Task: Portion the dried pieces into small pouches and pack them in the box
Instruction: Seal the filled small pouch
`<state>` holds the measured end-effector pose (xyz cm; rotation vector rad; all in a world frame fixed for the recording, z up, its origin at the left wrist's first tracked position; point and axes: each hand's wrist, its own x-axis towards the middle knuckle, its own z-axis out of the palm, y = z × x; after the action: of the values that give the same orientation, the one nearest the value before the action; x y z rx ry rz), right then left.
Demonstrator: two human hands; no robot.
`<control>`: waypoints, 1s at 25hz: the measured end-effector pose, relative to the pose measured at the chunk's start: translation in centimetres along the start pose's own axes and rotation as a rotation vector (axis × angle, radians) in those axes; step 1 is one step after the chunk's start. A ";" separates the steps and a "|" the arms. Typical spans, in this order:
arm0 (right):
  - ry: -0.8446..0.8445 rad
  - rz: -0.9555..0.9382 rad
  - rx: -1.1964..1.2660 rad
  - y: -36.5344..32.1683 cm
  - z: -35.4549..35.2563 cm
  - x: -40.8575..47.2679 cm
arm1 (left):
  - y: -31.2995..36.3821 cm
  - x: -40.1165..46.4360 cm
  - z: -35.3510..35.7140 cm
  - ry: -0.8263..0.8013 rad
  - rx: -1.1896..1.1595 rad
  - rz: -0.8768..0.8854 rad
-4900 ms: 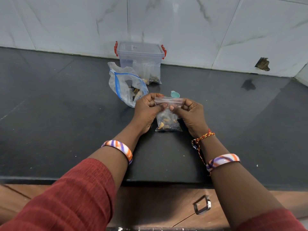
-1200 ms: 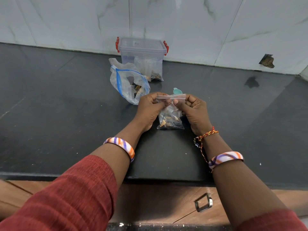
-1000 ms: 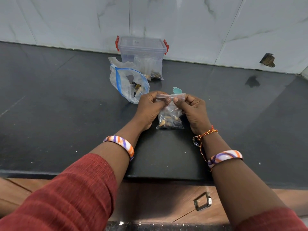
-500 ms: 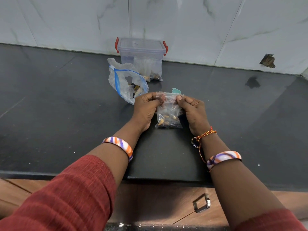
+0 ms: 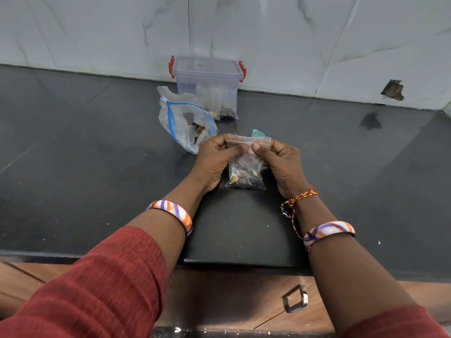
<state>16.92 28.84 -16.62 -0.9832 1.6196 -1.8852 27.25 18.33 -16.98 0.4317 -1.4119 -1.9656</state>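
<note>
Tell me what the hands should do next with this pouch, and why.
Probably run the pinch along the pouch top to seal it: both the left hand and right hand pinch its strip, pieces are inside, and the box lid is shut.

your sleeves (image 5: 102,284): dark red, fine woven stripe. your bangles (image 5: 174,211): white with orange and purple stripes. your wrist thread (image 5: 302,195): red and yellow twist. box (image 5: 207,79): clear, red clips. big bag (image 5: 181,123): clear, blue zip line. small pouch (image 5: 246,167): clear, brown and tan pieces inside. counter (image 5: 73,154): dark grey. wall (image 5: 268,32): white marble, grey veins.
</note>
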 end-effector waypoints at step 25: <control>0.073 -0.057 -0.130 0.2 0.7 0.1 | 0.1 -0.2 0.9 0.099 0.139 -0.013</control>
<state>17.39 28.25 -16.76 -1.0343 1.7933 -1.8939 26.86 19.13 -16.61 0.5949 -1.4906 -1.8360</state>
